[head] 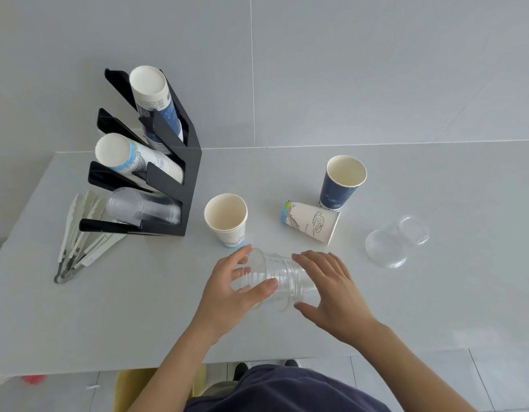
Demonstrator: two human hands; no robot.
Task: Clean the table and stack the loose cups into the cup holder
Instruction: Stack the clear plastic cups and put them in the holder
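Nested clear plastic cups (282,278) lie sideways between my hands near the table's front. My left hand (230,289) grips their left end. My right hand (331,289) cups the right end. An upright white paper cup (226,220) stands just behind. A white cup with a wave drawing (310,223) lies on its side. A dark blue cup (342,182) stands upright further back. Clear cups (395,242) lie tipped at the right. The black cup holder (180,171) at the left holds blue, white and clear stacks.
White tongs (79,233) lie on the table left of the holder's base. The grey table (108,307) ends close to my body at the front. A grey wall rises behind the table.
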